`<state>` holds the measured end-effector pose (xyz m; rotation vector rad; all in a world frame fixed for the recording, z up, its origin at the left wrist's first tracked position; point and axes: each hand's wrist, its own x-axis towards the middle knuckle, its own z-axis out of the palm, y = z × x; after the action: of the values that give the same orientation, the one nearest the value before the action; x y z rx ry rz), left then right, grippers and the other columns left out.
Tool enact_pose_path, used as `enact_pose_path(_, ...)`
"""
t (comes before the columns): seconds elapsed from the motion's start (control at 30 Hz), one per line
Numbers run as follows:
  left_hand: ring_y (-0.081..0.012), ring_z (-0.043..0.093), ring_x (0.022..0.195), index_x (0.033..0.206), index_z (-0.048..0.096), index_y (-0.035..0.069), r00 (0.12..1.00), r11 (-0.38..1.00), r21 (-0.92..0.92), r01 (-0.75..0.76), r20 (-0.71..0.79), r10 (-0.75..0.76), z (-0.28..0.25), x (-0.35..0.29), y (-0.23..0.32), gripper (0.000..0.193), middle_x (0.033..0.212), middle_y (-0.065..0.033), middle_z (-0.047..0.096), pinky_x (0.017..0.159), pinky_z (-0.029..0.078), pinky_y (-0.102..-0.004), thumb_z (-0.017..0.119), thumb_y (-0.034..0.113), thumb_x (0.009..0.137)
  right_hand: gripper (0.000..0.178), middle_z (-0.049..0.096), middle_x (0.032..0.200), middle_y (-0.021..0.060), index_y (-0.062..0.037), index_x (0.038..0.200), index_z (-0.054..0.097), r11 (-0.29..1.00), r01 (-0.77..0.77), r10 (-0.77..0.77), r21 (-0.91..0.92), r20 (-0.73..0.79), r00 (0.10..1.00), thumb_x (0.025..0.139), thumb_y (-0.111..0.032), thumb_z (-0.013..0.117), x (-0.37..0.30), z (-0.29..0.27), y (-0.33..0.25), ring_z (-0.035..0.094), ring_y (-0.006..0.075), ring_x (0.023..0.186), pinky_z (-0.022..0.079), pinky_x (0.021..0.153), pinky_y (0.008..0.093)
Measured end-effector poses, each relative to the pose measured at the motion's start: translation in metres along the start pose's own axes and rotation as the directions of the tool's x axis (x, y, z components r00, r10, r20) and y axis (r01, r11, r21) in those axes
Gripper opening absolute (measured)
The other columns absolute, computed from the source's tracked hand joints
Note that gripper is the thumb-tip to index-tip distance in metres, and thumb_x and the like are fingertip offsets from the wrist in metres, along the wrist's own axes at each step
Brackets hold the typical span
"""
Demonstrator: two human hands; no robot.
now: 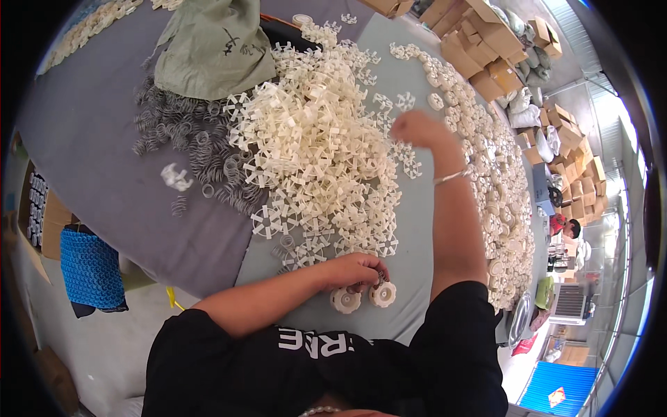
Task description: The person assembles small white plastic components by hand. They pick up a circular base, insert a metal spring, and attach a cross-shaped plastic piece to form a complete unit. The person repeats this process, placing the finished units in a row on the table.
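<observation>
My left hand (358, 270) is low in the middle, its fingers pinched around a small grey coil spring (380, 277). Just below it, two round cream plastic knobs (345, 301) with scalloped rims lie side by side on the cloth. My right hand (417, 130) is up at the right edge of the heap of white star-shaped plastic pieces (326, 132). It looks curled but is smeared by motion, so whatever its fingers may hold is hidden. Loose grey springs (201, 139) lie piled left of the heap.
A grey-green cloth bag (215, 55) rests on the springs at the back. Many cream round parts (486, 181) spread along the table's right side. A blue woven-covered seat (92, 267) stands at the left. Cardboard boxes (577, 174) and a person (571, 227) are beyond on the right.
</observation>
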<state>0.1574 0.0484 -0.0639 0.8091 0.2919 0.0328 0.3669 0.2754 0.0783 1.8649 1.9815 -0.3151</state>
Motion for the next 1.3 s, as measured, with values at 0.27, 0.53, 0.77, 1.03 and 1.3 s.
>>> enact_pose_path(0.27,-0.0093,0.055,0.058,0.119,0.069,0.003,0.998,0.998,0.004,-0.066,-0.015,0.066,-0.018,0.009,-0.018,0.031,0.085,-0.0044,0.067,0.051,0.042,-0.0266,0.06,0.014,0.091,0.103,0.055,0.152,0.0157,-0.0033,0.16,0.04,0.775,0.369,-0.215,0.513,-0.335,0.917,0.073,-0.026,0.091,-0.045,0.089,-0.05,0.049,0.0309,0.144,0.039,0.12,0.0402)
enact_pose_path(0.53,-0.0089,0.057,0.064,0.117,0.068,0.004,0.993,0.995,0.081,-0.066,0.099,0.057,-0.002,0.006,-0.014,0.034,0.088,-0.0038,0.069,0.053,0.045,-0.0264,0.059,0.013,0.085,0.086,0.057,0.148,0.0179,-0.0124,0.15,0.054,0.746,0.445,-0.104,0.496,-0.573,0.813,0.069,-0.012,0.084,-0.062,0.104,-0.054,0.055,0.0369,0.136,0.046,0.115,0.0451)
enact_pose_path(0.77,-0.0083,0.06,0.067,0.113,0.069,0.006,1.0,0.992,0.123,0.001,-0.02,0.002,-0.009,0.003,-0.005,0.027,0.093,-0.0026,0.07,0.054,0.047,-0.0253,0.062,0.014,0.088,0.075,0.065,0.137,0.0129,-0.0126,0.148,0.056,0.663,0.492,-0.045,0.563,-0.627,0.778,0.076,-0.004,0.078,-0.139,0.068,-0.071,0.065,0.0284,0.122,0.053,0.105,0.0384)
enact_pose_path(1.03,-0.0101,0.058,0.065,0.147,0.057,0.005,0.973,0.997,0.063,-0.052,-0.223,0.065,0.003,0.006,-0.009,0.055,0.095,-0.0067,0.071,0.052,0.047,-0.0273,0.064,0.011,0.093,0.082,0.064,0.137,0.0125,-0.0041,0.158,0.042,0.167,0.319,0.382,0.933,-0.36,0.851,0.084,0.001,0.076,-0.233,0.198,-0.016,0.065,0.0208,0.122,0.055,0.102,0.0365)
enact_pose_path(1.3,-0.0043,0.053,0.06,0.143,0.063,0.011,0.952,0.99,0.035,-0.136,-0.271,0.141,0.01,-0.004,-0.006,0.046,0.086,0.0014,0.063,0.051,0.042,-0.021,0.062,0.008,0.097,0.068,0.07,0.128,0.0135,-0.0001,0.147,0.056,0.219,0.186,0.605,0.958,-0.283,0.744,0.083,-0.003,0.079,-0.293,0.281,0.019,0.069,0.0207,0.113,0.056,0.099,0.0351)
